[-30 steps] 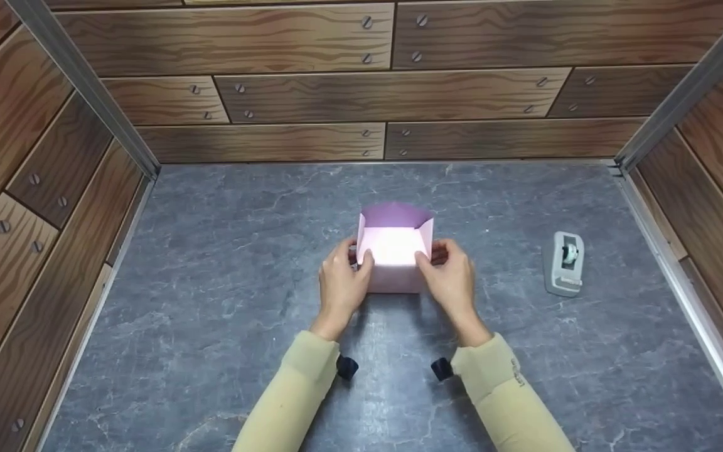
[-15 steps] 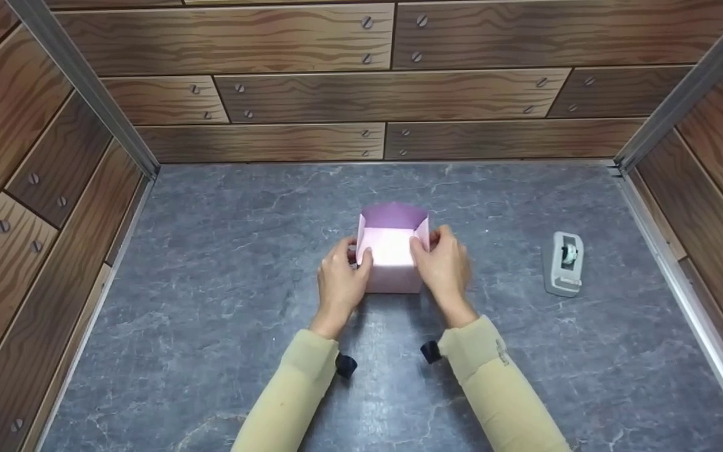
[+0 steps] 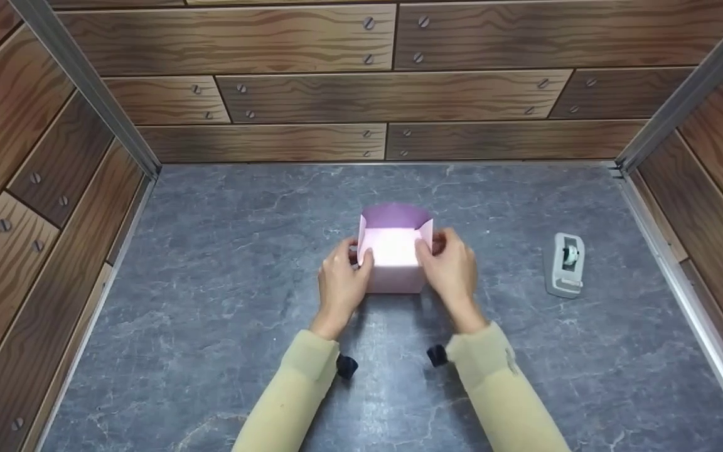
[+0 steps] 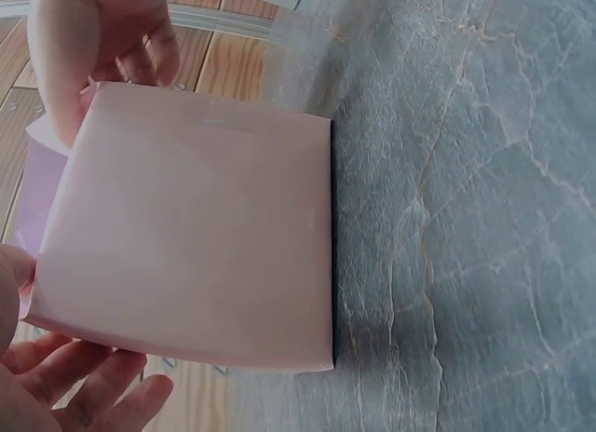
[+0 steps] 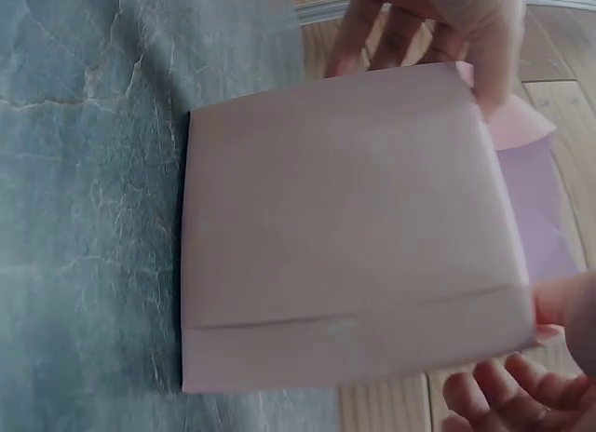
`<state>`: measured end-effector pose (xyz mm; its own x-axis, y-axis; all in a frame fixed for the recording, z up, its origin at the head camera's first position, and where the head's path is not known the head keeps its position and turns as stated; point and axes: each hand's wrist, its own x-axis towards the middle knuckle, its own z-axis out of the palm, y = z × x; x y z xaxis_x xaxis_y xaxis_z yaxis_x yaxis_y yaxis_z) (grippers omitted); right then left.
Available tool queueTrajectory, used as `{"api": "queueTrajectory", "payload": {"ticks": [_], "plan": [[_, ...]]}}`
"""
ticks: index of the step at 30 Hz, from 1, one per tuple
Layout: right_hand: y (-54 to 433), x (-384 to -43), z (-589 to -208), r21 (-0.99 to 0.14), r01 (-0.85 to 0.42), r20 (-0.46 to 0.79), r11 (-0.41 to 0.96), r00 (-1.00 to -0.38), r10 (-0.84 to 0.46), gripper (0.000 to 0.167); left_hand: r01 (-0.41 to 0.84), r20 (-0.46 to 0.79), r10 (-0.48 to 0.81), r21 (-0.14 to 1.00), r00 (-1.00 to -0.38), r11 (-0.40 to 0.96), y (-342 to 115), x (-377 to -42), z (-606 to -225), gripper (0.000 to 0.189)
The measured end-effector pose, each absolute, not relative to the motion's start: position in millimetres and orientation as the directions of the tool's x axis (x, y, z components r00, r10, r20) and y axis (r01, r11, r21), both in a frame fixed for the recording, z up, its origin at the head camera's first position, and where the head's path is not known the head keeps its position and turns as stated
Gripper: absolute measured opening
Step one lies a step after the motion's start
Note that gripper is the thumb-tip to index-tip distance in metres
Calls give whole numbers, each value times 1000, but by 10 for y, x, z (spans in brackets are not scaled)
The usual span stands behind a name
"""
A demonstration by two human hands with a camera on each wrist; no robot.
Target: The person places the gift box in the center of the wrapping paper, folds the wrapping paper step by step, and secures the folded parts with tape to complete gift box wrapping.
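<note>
A pink paper box (image 3: 394, 280) stands on the grey marbled tabletop with its far flap (image 3: 396, 215) and side flaps raised. At its upper left edge, my left hand (image 3: 341, 279) grips the wall, thumb on the near side and fingers outside. My right hand (image 3: 452, 267) holds the right edge likewise, its thumb near the inner corner. Both wrist views show the box's flat near face (image 4: 196, 227); a horizontal-looking seam or crease (image 5: 279, 320) runs across it in the right wrist view. The far outer faces are hidden.
A light grey tape dispenser (image 3: 565, 267) with a roll of tape lies to the right of the box. Wood-patterned walls (image 3: 311, 97) with metal edging enclose the tabletop (image 3: 230, 251) at the back and both sides.
My right hand shifted inward, pushing the box's right side slightly left, then moved back outward. The left hand and tape dispenser have stayed in place.
</note>
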<state>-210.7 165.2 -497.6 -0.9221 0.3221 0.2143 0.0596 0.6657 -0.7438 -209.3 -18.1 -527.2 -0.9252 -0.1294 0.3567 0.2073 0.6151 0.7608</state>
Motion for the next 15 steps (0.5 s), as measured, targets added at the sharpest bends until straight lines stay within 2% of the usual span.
{"api": "queueTrajectory", "payload": {"ticks": [8, 15], "plan": [[1740, -1913, -5022, -776, -66, 282, 628, -926, 251, 15, 198, 353, -137, 759, -926, 620, -186, -2084, -5260, 28], [1725, -1912, -5038, -766, -111, 358, 634, -892, 277, 11, 202, 349, -123, 756, -929, 622, -184, -2097, -5254, 29]]}}
